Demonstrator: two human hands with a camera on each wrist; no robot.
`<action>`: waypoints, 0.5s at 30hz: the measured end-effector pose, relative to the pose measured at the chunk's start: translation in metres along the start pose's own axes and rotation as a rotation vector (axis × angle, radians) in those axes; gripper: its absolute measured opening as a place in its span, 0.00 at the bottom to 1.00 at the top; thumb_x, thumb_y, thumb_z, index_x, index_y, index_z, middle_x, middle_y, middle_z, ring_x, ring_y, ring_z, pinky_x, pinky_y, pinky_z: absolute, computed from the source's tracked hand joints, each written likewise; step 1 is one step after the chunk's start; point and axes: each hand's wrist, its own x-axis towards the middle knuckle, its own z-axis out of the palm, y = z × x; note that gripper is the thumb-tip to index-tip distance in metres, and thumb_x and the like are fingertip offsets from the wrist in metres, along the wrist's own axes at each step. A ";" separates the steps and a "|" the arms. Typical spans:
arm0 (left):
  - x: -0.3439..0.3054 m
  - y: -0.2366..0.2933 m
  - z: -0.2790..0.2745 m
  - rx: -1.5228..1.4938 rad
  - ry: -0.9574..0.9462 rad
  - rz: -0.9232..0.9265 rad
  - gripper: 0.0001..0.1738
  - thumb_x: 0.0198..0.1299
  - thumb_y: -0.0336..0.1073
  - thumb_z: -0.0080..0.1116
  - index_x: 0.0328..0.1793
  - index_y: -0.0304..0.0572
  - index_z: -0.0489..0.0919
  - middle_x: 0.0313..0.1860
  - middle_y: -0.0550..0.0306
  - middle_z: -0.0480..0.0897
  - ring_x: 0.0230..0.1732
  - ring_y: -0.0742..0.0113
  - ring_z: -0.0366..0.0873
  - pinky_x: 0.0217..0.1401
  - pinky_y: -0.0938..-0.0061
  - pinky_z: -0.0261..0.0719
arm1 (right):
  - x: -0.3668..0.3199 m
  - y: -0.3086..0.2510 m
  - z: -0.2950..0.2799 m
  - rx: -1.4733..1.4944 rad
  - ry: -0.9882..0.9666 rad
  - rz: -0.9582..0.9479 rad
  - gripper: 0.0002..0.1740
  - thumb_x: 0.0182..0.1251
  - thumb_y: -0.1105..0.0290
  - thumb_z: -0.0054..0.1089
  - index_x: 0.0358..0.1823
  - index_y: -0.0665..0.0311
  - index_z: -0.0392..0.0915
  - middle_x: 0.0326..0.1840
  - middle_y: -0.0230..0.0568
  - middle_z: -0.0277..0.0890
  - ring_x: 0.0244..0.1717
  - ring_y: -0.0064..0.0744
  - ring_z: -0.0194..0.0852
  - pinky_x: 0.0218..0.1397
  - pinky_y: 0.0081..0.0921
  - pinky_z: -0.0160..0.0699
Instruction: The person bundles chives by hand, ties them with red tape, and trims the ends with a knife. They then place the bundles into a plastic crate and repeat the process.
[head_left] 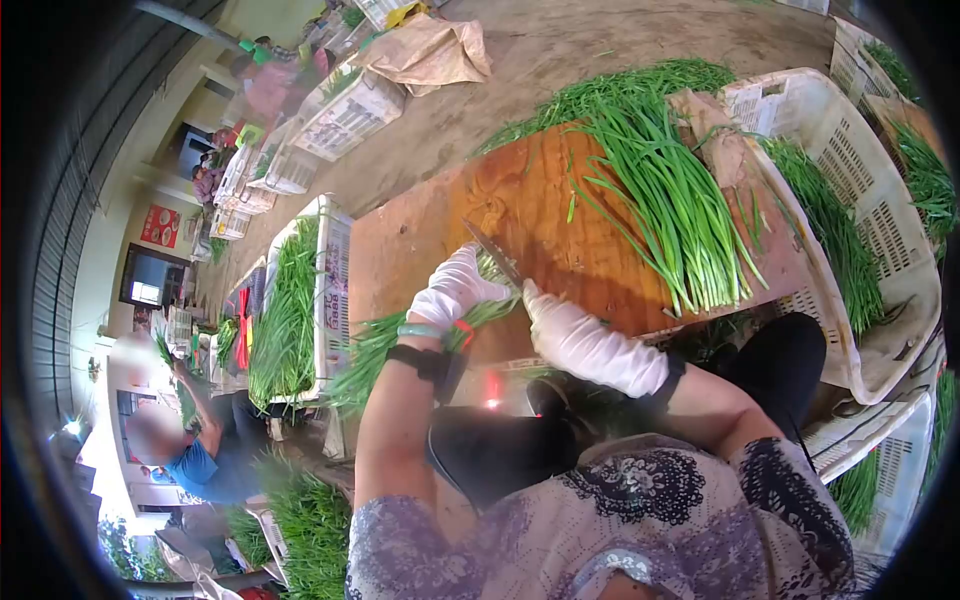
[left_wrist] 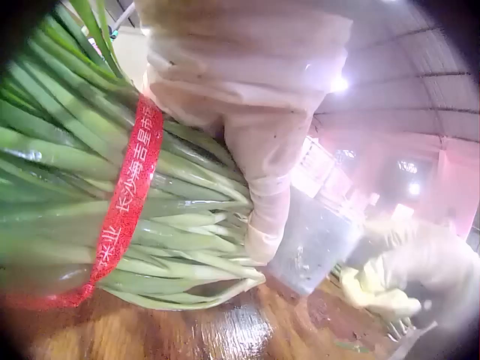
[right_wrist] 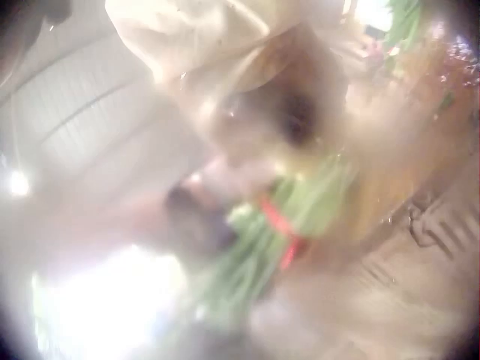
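The gloved left hand [head_left: 455, 292] grips a bundle of green stalks [head_left: 372, 350] at the front left of the wooden board [head_left: 420, 225]. In the left wrist view a red printed band [left_wrist: 129, 196] circles the bundle [left_wrist: 67, 180], and the left hand's fingers [left_wrist: 268, 217] curl over the pale stalk ends. The gloved right hand [head_left: 595, 345] holds a knife [head_left: 492, 250], its blade slanting up and left beside those ends. The right wrist view is blurred; the red band [right_wrist: 279, 221] shows there. A loose pile of long green stalks [head_left: 680, 200] lies on the board's right side.
A white crate of greens [head_left: 325, 290] stands left of the board, and a large white basket [head_left: 880, 220] stands at the right. More greens [head_left: 300, 520] fill the lower left. A seated person in blue [head_left: 215, 460] is at the left; stacked crates [head_left: 350, 115] stand farther off.
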 end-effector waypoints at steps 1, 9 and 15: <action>0.003 -0.004 0.003 0.019 0.010 0.005 0.47 0.36 0.53 0.75 0.62 0.34 0.72 0.52 0.39 0.81 0.55 0.48 0.79 0.58 0.64 0.75 | 0.003 -0.004 -0.057 0.242 -0.057 0.098 0.25 0.63 0.72 0.52 0.59 0.80 0.70 0.52 0.59 0.78 0.46 0.49 0.81 0.53 0.34 0.76; 0.007 -0.005 0.001 0.027 -0.059 -0.032 0.63 0.34 0.50 0.80 0.73 0.30 0.56 0.59 0.35 0.76 0.63 0.48 0.74 0.65 0.68 0.69 | 0.007 0.006 -0.056 0.375 -0.027 0.146 0.22 0.62 0.71 0.50 0.57 0.70 0.72 0.47 0.60 0.78 0.48 0.57 0.78 0.51 0.45 0.77; -0.047 0.000 -0.042 0.308 0.053 -0.037 0.82 0.24 0.49 0.85 0.79 0.32 0.36 0.76 0.30 0.53 0.78 0.35 0.44 0.80 0.59 0.44 | 0.011 0.047 -0.084 0.518 0.047 0.398 0.29 0.63 0.71 0.52 0.67 0.67 0.65 0.55 0.60 0.74 0.55 0.55 0.75 0.58 0.40 0.73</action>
